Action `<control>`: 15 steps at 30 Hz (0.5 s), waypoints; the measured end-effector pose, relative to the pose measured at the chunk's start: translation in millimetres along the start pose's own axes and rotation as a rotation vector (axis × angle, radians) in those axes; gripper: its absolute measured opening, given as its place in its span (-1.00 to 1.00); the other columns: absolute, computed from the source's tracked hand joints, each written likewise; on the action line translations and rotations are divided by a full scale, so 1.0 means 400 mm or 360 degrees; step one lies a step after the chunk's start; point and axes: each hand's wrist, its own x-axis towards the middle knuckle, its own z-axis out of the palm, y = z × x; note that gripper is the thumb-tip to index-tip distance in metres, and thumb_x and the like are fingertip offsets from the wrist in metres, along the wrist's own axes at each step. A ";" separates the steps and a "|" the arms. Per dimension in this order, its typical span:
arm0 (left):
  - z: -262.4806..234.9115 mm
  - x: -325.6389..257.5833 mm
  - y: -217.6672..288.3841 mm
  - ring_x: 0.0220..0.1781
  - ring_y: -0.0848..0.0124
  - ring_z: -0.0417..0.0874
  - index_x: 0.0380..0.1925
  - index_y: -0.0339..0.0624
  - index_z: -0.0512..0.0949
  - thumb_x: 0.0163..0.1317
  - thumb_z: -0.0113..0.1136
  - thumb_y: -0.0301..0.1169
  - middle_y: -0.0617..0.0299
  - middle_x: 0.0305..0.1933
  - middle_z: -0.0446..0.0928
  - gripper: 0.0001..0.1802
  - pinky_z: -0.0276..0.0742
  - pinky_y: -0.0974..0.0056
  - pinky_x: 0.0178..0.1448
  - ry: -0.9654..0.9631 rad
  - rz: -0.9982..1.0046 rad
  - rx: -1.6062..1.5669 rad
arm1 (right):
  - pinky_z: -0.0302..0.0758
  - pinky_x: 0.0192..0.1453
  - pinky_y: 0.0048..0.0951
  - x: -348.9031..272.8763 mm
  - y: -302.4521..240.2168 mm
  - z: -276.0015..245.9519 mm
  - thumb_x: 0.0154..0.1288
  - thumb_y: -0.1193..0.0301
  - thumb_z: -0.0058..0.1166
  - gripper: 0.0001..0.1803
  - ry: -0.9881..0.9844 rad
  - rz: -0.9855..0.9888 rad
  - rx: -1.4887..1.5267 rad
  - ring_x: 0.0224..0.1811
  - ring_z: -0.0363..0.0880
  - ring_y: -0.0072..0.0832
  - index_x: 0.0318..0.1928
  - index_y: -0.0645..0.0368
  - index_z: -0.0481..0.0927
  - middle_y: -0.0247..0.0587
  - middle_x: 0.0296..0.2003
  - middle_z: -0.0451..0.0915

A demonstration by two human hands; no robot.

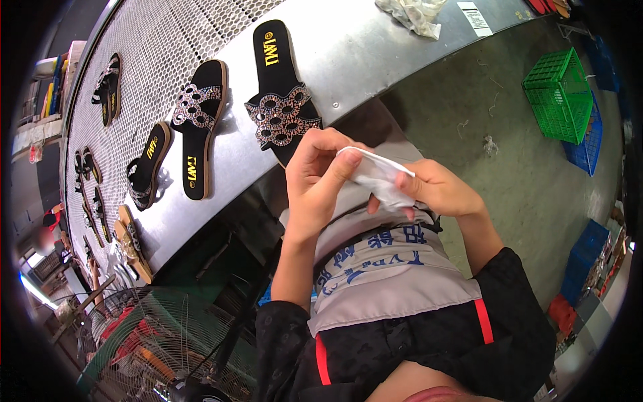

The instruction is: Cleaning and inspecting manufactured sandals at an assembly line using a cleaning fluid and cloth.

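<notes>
My left hand (313, 177) and my right hand (439, 189) pinch a thin, whitish, see-through glove-like piece (379, 173) by its rolled rim. It is stretched between my thumbs, with the rest bunched below. Just beyond my left hand, a black sandal (278, 84) with a jewelled strap lies on the metal table (335, 67). A second jewelled sandal (198, 127) lies to its left, turned the opposite way. My hands are over my lap, apart from the table. Whether the piece has fingers cannot be made out.
More sandals (151, 161) line the perforated metal surface (161, 33) toward the left. A crumpled clear bag (415, 15) and a white label (475, 18) lie at the back. Green (556, 94) and blue (584, 144) crates stand right. A wire fan (140, 342) is lower left.
</notes>
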 end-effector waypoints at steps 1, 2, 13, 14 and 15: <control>0.005 -0.013 0.012 -0.23 0.57 0.56 -0.17 -0.28 0.50 0.43 0.21 -0.51 0.24 -0.26 0.58 -0.91 0.48 0.46 -0.14 0.0069 -0.0086 0.0061 | 0.47 -0.40 -0.62 -0.006 0.008 0.000 0.62 0.03 -0.10 -0.51 0.0002 -0.0050 -0.0048 -0.43 0.51 -0.71 -0.07 0.23 0.63 -0.42 -0.34 0.63; 0.009 -0.015 0.019 -0.23 0.57 0.56 -0.17 -0.28 0.50 0.43 0.21 -0.51 0.24 -0.26 0.58 -0.91 0.48 0.46 -0.14 0.0077 -0.0085 0.0059 | 0.52 -0.27 -0.61 -0.010 0.024 -0.017 0.61 0.03 -0.07 -0.50 -0.0116 -0.0042 -0.0098 -0.35 0.54 -0.70 0.00 0.27 0.63 -0.38 -0.29 0.63; 0.051 -0.012 -0.022 -0.35 0.73 0.37 -0.20 -0.26 0.51 0.48 0.20 -0.39 0.42 -0.38 0.48 -0.84 0.26 0.54 -0.31 0.0273 -0.0277 0.0277 | 0.57 -0.08 -0.51 0.051 0.064 0.058 0.59 0.18 0.01 -0.66 0.0484 -0.0349 0.1114 -0.20 0.64 -0.61 0.07 0.20 0.60 -0.33 -0.16 0.68; 0.056 -0.005 -0.027 -0.33 0.72 0.40 -0.20 -0.26 0.51 0.48 0.20 -0.39 0.41 -0.37 0.50 -0.84 0.29 0.54 -0.30 0.0305 -0.0259 0.0267 | 0.57 -0.11 -0.50 0.053 0.068 0.061 0.58 0.17 0.02 -0.66 0.0420 -0.0319 0.1257 -0.21 0.64 -0.61 0.08 0.18 0.59 -0.34 -0.16 0.68; 0.060 0.000 -0.032 -0.33 0.72 0.40 -0.20 -0.26 0.51 0.48 0.20 -0.39 0.41 -0.37 0.50 -0.84 0.29 0.54 -0.30 0.0302 -0.0257 0.0263 | 0.58 -0.14 -0.50 0.055 0.068 0.065 0.58 0.16 0.02 -0.65 0.0356 -0.0288 0.1398 -0.22 0.64 -0.60 0.08 0.17 0.59 -0.34 -0.17 0.68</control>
